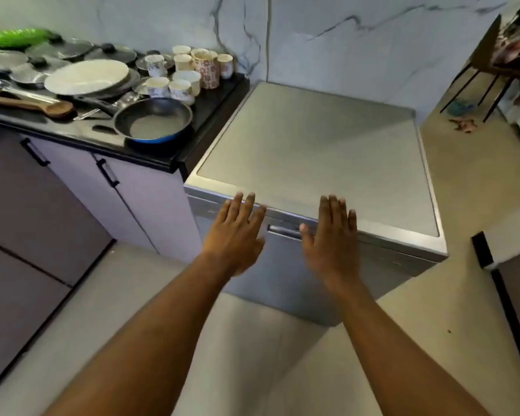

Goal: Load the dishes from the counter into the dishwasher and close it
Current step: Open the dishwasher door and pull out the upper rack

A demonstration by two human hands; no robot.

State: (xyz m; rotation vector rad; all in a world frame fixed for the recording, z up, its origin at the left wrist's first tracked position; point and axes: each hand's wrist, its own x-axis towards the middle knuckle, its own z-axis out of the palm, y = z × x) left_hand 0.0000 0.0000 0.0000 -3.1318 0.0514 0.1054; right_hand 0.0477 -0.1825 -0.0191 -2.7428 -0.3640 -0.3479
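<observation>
Evidently at the opening step, the left hand [234, 235] and right hand [332, 238] hover flat and empty by the closed grey steel dishwasher's [312, 157] recessed handle [282, 231], which needs pulling next, while the piled plates, cups and pans [87, 76] wait on the black tabletop [150, 154] beside it.

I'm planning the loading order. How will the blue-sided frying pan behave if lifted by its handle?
The frying pan looks like rigid metal, so it should not flex. Its wide bowl on one long handle will probably droop bowl-down if gripped far out. It looks empty, so it is likely not heavy, and its flat base should not roll.
</observation>
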